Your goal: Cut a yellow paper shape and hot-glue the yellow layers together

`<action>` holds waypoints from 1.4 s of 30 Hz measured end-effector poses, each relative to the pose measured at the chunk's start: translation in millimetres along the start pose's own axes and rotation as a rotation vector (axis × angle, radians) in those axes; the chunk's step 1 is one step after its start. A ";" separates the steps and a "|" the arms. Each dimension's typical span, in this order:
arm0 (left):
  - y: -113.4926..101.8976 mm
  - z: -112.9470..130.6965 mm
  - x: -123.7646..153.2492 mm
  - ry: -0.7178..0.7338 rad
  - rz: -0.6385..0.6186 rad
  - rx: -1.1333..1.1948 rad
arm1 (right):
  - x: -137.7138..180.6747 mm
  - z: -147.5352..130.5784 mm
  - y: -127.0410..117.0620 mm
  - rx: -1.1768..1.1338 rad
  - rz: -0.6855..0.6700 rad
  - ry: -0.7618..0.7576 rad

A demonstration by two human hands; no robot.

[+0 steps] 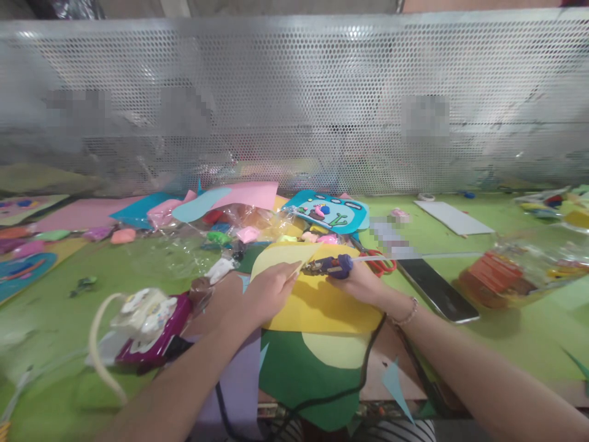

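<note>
My right hand (361, 283) is closed around a dark blue glue gun (339, 266) with a white glue stick poking out of its back. Its nozzle points left, close to the fingers of my left hand (272, 290). That left hand pinches the edge of a pale yellow paper cutout (278, 253), lifting it over a bright yellow sheet (317, 307). Beneath lies dark green paper (294, 368) with a pale yellow patch. A black cord crosses the green paper. Red-handled scissors (384, 263) lie just beyond my right hand.
At left sits a purple power strip (159, 334) with a white plug. A phone (437, 288) and a clear plastic container (506, 270) are at right. Clay lumps (248, 234) and a blue picture card (329, 212) lie before a perforated metal panel (294, 104).
</note>
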State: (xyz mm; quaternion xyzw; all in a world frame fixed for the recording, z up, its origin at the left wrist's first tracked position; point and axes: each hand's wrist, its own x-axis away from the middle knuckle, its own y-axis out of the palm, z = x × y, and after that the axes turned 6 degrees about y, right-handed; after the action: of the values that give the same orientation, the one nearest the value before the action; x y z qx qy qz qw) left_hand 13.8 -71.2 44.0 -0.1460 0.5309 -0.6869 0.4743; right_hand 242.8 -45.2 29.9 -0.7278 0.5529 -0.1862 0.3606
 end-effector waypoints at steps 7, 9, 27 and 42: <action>2.2 -2.2 1.8 -0.055 0.060 0.026 | 1.5 -5.8 -5.8 -0.129 -0.020 0.048; 1.9 -2.6 1.9 -0.062 0.058 0.035 | 1.9 -7.0 -6.9 -0.143 -0.012 0.063; -0.1 -0.6 -0.5 -0.062 0.024 0.072 | -1.6 3.6 -3.3 -0.427 0.078 0.340; -2.8 1.5 0.8 -0.086 0.026 0.035 | 0.0 -2.5 -3.8 -0.961 -0.096 0.422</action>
State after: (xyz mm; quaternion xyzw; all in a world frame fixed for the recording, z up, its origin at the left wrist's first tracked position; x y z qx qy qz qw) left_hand 13.1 -72.8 46.8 -0.1602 0.5000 -0.6829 0.5079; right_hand 243.7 -45.6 34.3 -0.7823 0.6024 -0.0705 -0.1419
